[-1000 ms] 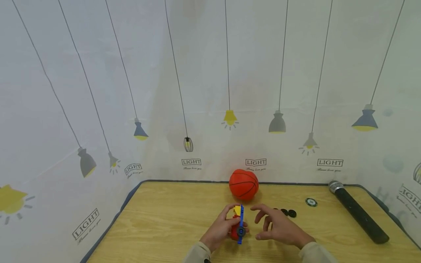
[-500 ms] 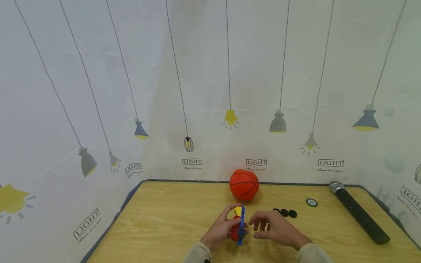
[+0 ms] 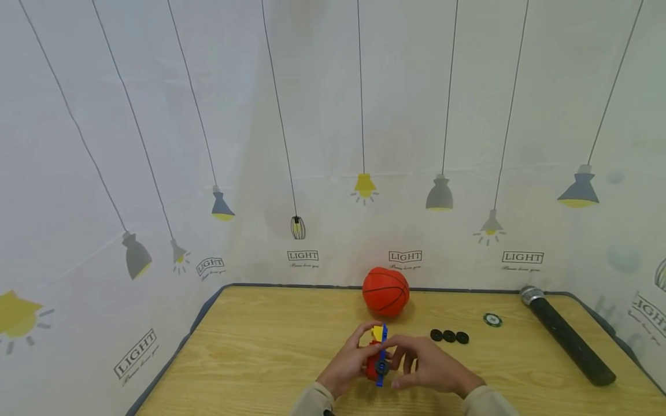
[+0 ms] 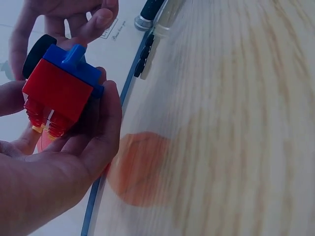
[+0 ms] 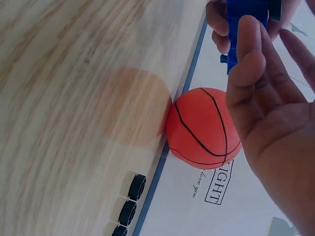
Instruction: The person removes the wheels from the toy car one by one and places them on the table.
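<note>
My left hand (image 3: 343,363) grips a building-block toy (image 3: 372,368) made of red, blue and yellow pieces. A black wheel (image 3: 382,367) sits on the toy's blue side, which faces right. In the left wrist view the toy's red block (image 4: 58,92) shows between thumb and fingers, with the wheel at its upper left. My right hand (image 3: 433,365) is beside the blue side, fingers bent loosely and thumb apart from the toy. Its index fingertip lies right at the blue beam; the right wrist view shows the fingers overlapping this blue beam (image 5: 241,9).
Three small black wheels (image 3: 450,336) lie in a row right of the hands. Behind the toy rests a red basketball-patterned ball (image 3: 386,292). Farther right are a green-and-white poker chip (image 3: 492,320) and a black microphone (image 3: 569,338). A printed curtain (image 3: 333,115) surrounds the wooden table (image 3: 260,341).
My right hand has moved left to the toy's blue side, bringing its index fingertip to the beam. The leftmost loose wheel now shows fully. My left hand keeps holding the toy in place.
</note>
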Tool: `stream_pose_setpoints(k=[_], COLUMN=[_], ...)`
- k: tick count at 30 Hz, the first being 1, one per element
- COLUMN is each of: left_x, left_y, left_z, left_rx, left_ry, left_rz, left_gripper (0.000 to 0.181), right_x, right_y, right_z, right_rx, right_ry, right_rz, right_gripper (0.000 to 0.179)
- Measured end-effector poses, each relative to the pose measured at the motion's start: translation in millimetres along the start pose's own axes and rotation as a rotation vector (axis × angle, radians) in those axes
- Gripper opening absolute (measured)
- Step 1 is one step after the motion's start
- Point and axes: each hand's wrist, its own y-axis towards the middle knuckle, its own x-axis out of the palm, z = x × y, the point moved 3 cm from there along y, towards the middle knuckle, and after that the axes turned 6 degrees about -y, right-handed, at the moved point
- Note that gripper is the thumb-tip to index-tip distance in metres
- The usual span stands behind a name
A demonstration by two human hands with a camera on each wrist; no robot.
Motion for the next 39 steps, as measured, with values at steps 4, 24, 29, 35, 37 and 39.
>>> stream_pose_setpoints(k=[4,24,29,35,37,39], left_x=[0.4,5.2,6.6,6.6,6.7,6.6], left_y=[1.1,4.6,4.4,3.7,3.3,3.0], left_z=[-1.6,-1.9,-1.1,-0.3,-0.3,-0.5], left_rx=[-0.006,-0.019,-0.023,-0.039,-0.037,-0.036], left_ry=[0.006,-0.028,-0.028,-0.025,-0.03,-0.036], left_rz=[0.012,-0.021,-0.02,-0.03,-0.029,-0.028], left_gripper=[0.044,0.042,0.042,0.042,0.042,0.042], right_x=[3.1,16.7,18.2,21.7,23.2,24.7], right_y=[-0.1,3.2,3.5,4.2,4.8,5.7], right_z=[-0.6,3.1,2.7,1.5,3.0,5.1], right_rx=[-0.006,-0.039,-0.005,0.009,0.031,0.054], right_ry=[0.03,0.215,0.267,0.286,0.306,0.321], right_rz=[-0.026,-0.111,-0.122,-0.108,-0.098,-0.085], right_gripper=[0.051,0.033,0.031,0.028,0.028,0.028])
